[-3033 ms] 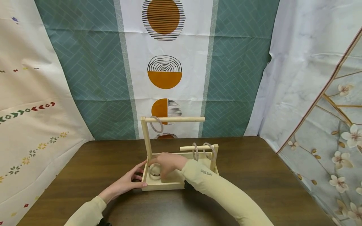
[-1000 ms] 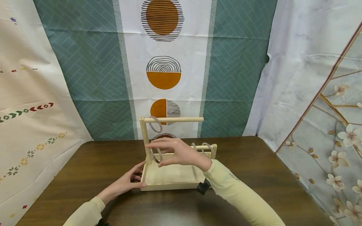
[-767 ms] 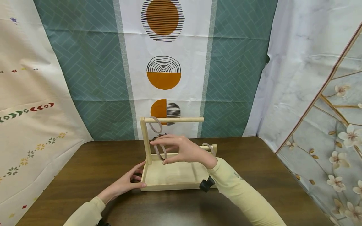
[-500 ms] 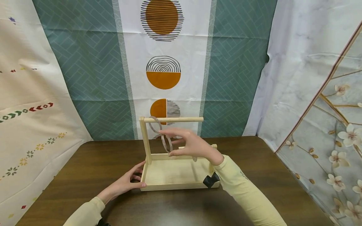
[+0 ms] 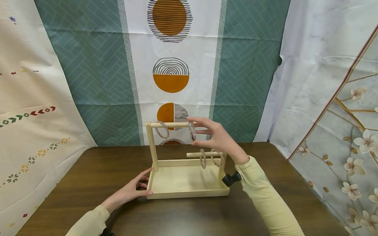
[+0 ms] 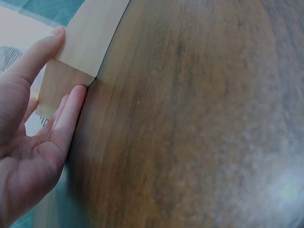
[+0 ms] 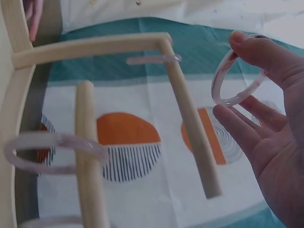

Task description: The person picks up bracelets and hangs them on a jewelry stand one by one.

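My right hand (image 5: 217, 132) pinches a pale, translucent bangle (image 5: 192, 131) between thumb and fingers. In the head view this bangle overlaps the upper bar, but the right wrist view shows the bangle (image 7: 221, 83) beside the bar, apart from it. The light wooden rack (image 5: 187, 196) has a shallow tray base and two bars at different heights. One bangle (image 5: 161, 134) hangs on the upper bar near its post. Two more, a front bangle (image 5: 202, 160) and one by the post, hang on the lower bar. My left hand (image 5: 133, 188) holds the tray's left end, thumb on the front corner (image 6: 71, 71).
The rack stands on a dark brown wooden table (image 5: 118, 164). The upper bar (image 7: 190, 118) has its free end toward the right side. Behind the table hangs a green and white patterned cloth (image 5: 248, 98). More patterned cloths hang at both sides.
My right hand has lifted a bangle out of the tray, then moved up and right with it to the upper bar's height. The left hand stays on the tray's end.
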A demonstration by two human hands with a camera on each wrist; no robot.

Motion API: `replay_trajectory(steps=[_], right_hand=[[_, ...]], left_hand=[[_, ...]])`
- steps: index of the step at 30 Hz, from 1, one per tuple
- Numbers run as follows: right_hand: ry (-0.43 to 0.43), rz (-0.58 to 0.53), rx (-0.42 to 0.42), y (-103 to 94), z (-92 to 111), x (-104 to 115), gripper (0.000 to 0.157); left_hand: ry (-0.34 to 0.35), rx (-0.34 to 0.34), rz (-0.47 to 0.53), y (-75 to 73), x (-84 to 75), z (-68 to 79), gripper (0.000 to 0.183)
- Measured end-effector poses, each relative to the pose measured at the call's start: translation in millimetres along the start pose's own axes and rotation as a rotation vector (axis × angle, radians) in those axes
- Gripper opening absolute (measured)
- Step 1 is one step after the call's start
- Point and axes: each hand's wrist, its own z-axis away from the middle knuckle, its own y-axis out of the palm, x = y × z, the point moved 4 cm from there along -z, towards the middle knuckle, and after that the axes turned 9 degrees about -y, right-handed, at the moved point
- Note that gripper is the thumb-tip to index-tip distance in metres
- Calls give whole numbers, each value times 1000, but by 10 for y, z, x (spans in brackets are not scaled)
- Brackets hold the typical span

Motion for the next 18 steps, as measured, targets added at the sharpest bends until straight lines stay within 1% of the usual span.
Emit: replay_trajectory(steps=[3, 12, 18], right_hand=[[-9, 12, -22, -108, 20, -28, 75], [14, 44, -62, -358, 46, -66, 77], [40, 119, -73, -476, 57, -98, 74]], left_hand=[[14, 5, 0, -6, -12, 5, 94], [2, 4, 6, -11, -27, 15, 94], [-1, -3, -8, -17, -23, 12, 94]])
